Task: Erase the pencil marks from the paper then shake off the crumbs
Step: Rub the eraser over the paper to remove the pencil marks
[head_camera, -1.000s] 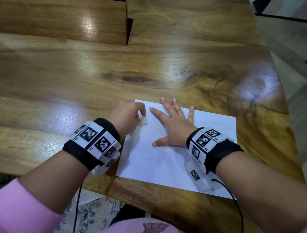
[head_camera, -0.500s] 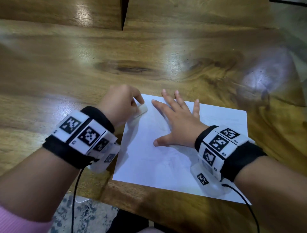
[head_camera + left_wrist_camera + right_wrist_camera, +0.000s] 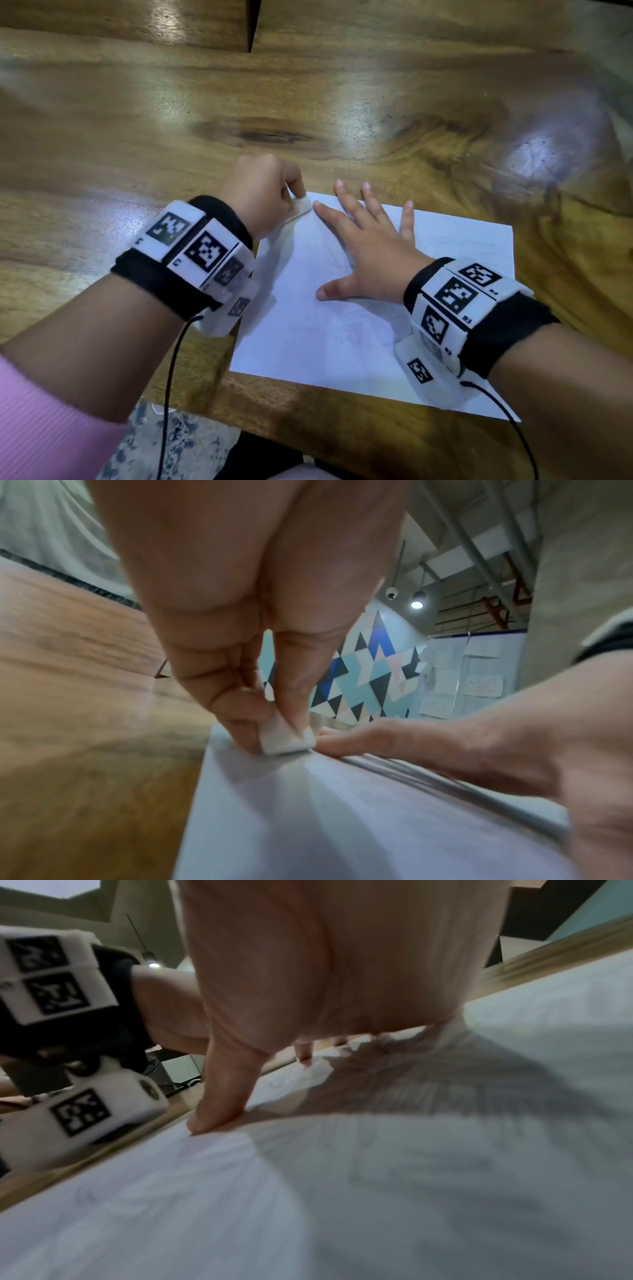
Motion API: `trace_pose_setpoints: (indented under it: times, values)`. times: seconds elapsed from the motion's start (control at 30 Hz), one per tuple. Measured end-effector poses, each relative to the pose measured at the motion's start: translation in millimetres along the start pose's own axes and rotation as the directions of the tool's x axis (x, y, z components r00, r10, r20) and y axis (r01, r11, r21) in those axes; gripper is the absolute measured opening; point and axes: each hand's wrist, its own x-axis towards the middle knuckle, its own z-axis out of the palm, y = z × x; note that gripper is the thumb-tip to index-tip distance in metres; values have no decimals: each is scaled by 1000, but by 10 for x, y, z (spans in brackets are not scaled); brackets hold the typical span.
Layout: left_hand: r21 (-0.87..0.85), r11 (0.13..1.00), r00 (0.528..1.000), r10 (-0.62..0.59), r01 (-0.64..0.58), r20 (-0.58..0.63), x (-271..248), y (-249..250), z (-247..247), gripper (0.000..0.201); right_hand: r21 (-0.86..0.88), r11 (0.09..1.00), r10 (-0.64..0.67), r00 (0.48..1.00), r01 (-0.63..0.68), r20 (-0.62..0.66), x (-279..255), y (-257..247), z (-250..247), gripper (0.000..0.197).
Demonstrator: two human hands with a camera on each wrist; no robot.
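Observation:
A white sheet of paper (image 3: 342, 325) lies on the wooden table, with faint pencil marks (image 3: 411, 1167) across it. My left hand (image 3: 263, 195) pinches a small white eraser (image 3: 303, 207) between thumb and fingers and holds it down on the sheet's far left corner; the left wrist view shows the eraser (image 3: 286, 737) touching the paper (image 3: 342, 818). My right hand (image 3: 370, 250) lies flat on the sheet with fingers spread, and its thumb (image 3: 219, 1110) presses on the paper (image 3: 445, 1191). The forefinger tip lies just beside the eraser.
The glossy wooden table (image 3: 239, 102) stretches far beyond the sheet, with a seam between two slabs (image 3: 253, 31) at the back. Its near edge runs just below the paper, over a patterned floor (image 3: 191, 442). Cables hang from both wrist bands.
My left hand has slid the eraser a little away from me, up to the sheet's far left corner. The right hand has stayed flat on the paper.

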Motion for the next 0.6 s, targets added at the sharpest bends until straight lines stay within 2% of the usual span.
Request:
trace_pose_setpoints:
  times: [0.03,0.1,0.17,0.2,0.33,0.37,0.43,0.47,0.53,0.6]
  values:
    - [21,1000,999,19,-19,27,-39,-4,16,12,0,1000,1,1000,-1,3,-1,-2,-3,115]
    - [107,991,985,65,-83,162,-235,-35,58,24,-3,1000,3,1000,-3,6,4,-3,-5,115]
    - [111,989,958,65,-100,279,-407,-55,84,20,-12,1000,3,1000,-3,9,2,0,-5,115]
    - [100,991,961,64,-93,268,-407,-54,82,15,-14,1000,3,1000,-3,9,3,-2,-7,115]
    - [36,999,999,38,-38,4,-60,48,55,13,-11,1000,6,1000,-6,10,-6,-8,-16,115]
    - [25,999,1000,25,-24,-6,-21,65,59,11,-12,1000,8,1000,-8,13,-9,-11,-20,116]
    - [52,998,998,36,-38,49,-118,25,64,12,-12,1000,7,1000,-7,20,-5,-16,-20,116]
    - [93,994,992,51,-62,115,-227,-7,77,20,-12,1000,5,1000,-5,20,-3,-10,-18,116]
    - [111,991,970,48,-76,239,-431,-33,102,16,-17,1000,1,1000,-1,21,-5,-2,-15,116]
    - [96,994,982,36,-55,185,-401,-12,103,17,-19,1000,-2,1000,2,17,-5,-4,-16,116]
